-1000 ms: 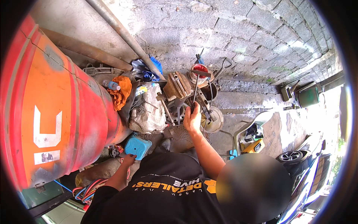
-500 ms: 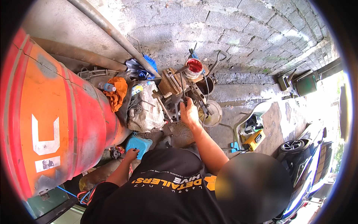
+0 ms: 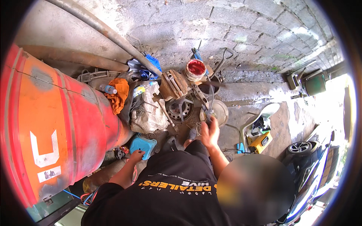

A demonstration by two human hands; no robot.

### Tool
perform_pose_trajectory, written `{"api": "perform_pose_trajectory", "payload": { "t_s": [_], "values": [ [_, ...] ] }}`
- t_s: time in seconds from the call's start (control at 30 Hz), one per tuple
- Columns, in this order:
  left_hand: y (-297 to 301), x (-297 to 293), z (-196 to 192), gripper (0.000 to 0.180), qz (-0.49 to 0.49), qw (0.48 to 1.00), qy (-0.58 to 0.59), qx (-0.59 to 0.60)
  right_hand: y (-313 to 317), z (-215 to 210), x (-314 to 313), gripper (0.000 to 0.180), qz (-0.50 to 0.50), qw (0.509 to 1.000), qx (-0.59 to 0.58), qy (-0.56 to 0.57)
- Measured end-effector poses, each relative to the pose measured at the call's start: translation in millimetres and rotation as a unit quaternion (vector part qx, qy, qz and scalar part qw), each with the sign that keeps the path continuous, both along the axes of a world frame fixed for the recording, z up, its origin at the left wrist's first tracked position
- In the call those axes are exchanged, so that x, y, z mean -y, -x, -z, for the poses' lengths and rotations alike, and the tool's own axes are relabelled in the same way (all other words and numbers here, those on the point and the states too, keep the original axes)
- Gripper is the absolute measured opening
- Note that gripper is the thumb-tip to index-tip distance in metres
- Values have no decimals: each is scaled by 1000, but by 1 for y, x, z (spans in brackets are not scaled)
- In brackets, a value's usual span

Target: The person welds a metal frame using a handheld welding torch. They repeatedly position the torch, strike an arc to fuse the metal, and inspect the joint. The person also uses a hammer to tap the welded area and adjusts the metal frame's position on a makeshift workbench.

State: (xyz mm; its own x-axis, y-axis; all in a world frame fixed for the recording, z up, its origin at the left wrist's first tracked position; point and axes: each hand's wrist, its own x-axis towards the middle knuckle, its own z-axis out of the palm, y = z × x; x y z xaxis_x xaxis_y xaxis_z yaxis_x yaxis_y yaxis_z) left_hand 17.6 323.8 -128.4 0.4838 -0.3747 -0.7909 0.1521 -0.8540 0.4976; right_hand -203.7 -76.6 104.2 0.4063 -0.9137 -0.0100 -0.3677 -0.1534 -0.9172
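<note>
My right hand (image 3: 210, 132) is wrapped round the grip of a hammer (image 3: 211, 98), whose slim shaft points away from me; its head is blurred. Left of it stands a wooden block (image 3: 172, 83) with metal pieces on top. Beside the block, a can of red paint (image 3: 195, 69) sits with its top off. Below the block lies a steel wheel rim (image 3: 180, 110). My left hand (image 3: 136, 156) is closed near a light-blue plastic stool (image 3: 144, 146); a small dark thing shows at its fingers, too small to name.
A big red-orange drum (image 3: 88, 113) fills the left side. A white sack (image 3: 148, 116) carries a wooden-handled hammer (image 3: 164, 112). An orange cloth (image 3: 120, 94) and a bottle (image 3: 109, 89) lie near the drum. Rightward are a round pale lid (image 3: 220, 113), a yellow box (image 3: 261, 142) and a parked car (image 3: 309, 177).
My right hand has moved right and back toward me with the hammer, away from the block. The wheel rim shows more fully. My left hand has hardly moved.
</note>
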Motion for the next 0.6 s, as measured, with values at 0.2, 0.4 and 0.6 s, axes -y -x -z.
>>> {"api": "perform_pose_trajectory", "payload": {
  "t_s": [0.2, 0.4, 0.6],
  "values": [
    [23, 23, -24, 48, 4, 998, -54, -28, 156, 48, 52, 29, 131, 983, 6, -128],
    [75, 45, -54, 49, -112, 987, -86, -71, 299, 166, 67, 41, 218, 935, -164, -229],
    [139, 62, -71, 44, -251, 952, -118, -133, 316, 192, 107, 35, 187, 851, -224, -436]
  ]
}}
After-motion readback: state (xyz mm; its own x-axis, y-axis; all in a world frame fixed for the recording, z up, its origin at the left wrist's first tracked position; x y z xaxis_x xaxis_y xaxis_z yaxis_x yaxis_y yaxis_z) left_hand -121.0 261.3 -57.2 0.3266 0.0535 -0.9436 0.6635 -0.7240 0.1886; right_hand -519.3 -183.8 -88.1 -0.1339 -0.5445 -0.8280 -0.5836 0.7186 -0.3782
